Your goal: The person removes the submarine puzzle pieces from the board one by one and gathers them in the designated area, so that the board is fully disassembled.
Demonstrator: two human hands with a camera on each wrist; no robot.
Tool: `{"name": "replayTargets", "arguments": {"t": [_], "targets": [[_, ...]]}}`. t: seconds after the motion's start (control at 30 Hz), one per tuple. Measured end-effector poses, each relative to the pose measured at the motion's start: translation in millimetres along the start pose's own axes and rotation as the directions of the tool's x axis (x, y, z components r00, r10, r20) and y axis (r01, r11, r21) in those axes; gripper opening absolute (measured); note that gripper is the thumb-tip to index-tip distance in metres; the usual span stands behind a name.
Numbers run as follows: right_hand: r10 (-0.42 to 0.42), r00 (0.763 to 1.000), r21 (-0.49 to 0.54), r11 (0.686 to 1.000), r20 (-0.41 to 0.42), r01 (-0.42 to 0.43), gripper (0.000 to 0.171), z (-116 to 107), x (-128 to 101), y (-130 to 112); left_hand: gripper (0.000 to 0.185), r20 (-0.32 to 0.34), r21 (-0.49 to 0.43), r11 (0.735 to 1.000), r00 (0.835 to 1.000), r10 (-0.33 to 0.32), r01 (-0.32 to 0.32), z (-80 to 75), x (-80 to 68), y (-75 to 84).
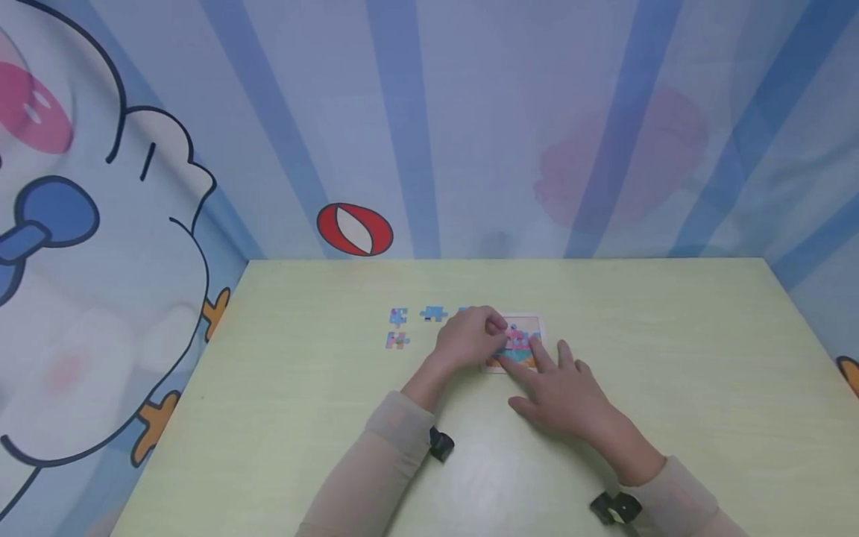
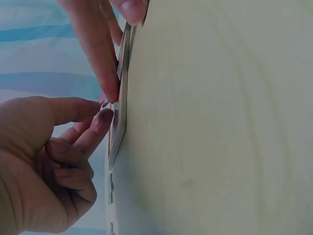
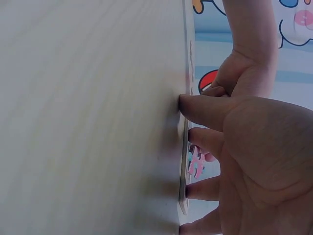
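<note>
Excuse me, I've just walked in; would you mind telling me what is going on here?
A person is working on a small jigsaw puzzle at a table. Their left hand seems to pinch a pink piece over the puzzle board, while two fingers of the right hand rest on the board. Part of the picture shows on it, and several loose pieces lie on the table to its left.

Head view faces forward and down; both wrist views (close, low, sideways) share the board (image 1: 520, 355).
</note>
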State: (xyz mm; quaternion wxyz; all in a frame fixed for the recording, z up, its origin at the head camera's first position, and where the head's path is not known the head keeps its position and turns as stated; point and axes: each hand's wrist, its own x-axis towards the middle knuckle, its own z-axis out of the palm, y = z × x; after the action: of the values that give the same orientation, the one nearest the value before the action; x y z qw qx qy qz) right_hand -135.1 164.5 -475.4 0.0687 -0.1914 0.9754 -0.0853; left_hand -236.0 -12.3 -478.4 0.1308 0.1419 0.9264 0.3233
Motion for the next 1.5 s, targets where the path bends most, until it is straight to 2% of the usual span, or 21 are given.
{"name": "replayTargets", "arguments": {"t": [0.3,0.53,0.73,1.0,1.3,1.5], "targets": [[-0.004,1.000,-0.007,1.000,0.002,0.004,0.060,1.4,0.4,0.0,0.009,-0.052,-0.026,1.000,0.999,-0.015,0.014,0.7,-0.2,3.1],[0.000,1.000,0.000,1.000,0.012,0.000,0.059,0.7,0.7,-1.4,0.010,-0.087,-0.071,0.997,0.996,-0.034,0.028,-3.2,-6.7,-2.8],[-0.003,1.000,0.002,1.000,0.013,0.003,0.059,1.2,0.6,-2.0,0.010,-0.111,-0.112,0.992,0.991,-0.072,0.059,-16.0,-17.8,-15.1],[0.012,1.000,0.004,1.000,0.014,-0.012,0.059,0.4,0.2,-1.9,0.012,-0.132,-0.100,0.992,0.987,-0.093,0.080,-39.9,-29.8,-39.3],[0.009,1.000,0.017,1.000,0.009,-0.009,0.059,-1.2,-0.5,-2.3,0.015,-0.161,-0.081,0.985,0.973,-0.166,0.155,-63.4,-37.4,-68.8],[0.005,1.000,0.012,1.000,0.007,-0.006,0.060,0.6,-0.3,-0.9,0.017,-0.153,-0.080,0.979,0.968,-0.197,0.187,-72.1,-39.2,-80.0]]}}
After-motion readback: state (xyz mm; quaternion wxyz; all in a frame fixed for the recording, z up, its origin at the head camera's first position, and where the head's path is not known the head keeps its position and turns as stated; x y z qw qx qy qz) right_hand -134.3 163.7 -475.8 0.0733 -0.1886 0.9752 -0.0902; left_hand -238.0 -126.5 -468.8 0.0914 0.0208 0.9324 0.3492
